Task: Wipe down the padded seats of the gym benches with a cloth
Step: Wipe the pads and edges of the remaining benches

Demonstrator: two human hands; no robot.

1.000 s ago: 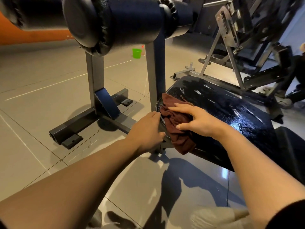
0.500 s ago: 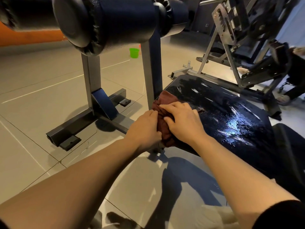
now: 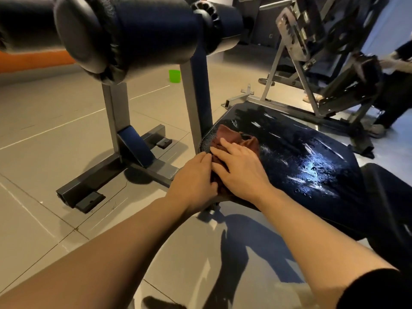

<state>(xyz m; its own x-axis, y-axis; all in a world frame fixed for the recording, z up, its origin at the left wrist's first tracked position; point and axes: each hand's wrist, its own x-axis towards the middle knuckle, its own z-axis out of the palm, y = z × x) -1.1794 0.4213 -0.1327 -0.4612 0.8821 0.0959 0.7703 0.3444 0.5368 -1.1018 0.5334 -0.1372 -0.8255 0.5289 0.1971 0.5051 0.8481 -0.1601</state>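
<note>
A black padded bench seat (image 3: 301,157) slopes across the right half of the view, wet and shiny. A dark red-brown cloth (image 3: 229,136) lies bunched on its near left corner. My right hand (image 3: 239,172) presses flat on the cloth with fingers spread. Beside it at the seat's left edge, my left hand (image 3: 192,184) has its fingers curled against the cloth and the edge; whether it grips either is hidden. Part of the cloth is covered by both hands.
Black roller pads (image 3: 124,30) on grey steel posts (image 3: 117,112) hang just above and left of my hands. The bench's floor frame (image 3: 93,186) lies left. Another grey machine (image 3: 312,63) stands behind the seat. A green cup (image 3: 174,76) sits on the tiled floor. A person's legs (image 3: 392,94) are at the far right.
My right hand slid the cloth toward the seat's near left corner, bunching it up from hanging over the edge. My left hand stayed at the edge.
</note>
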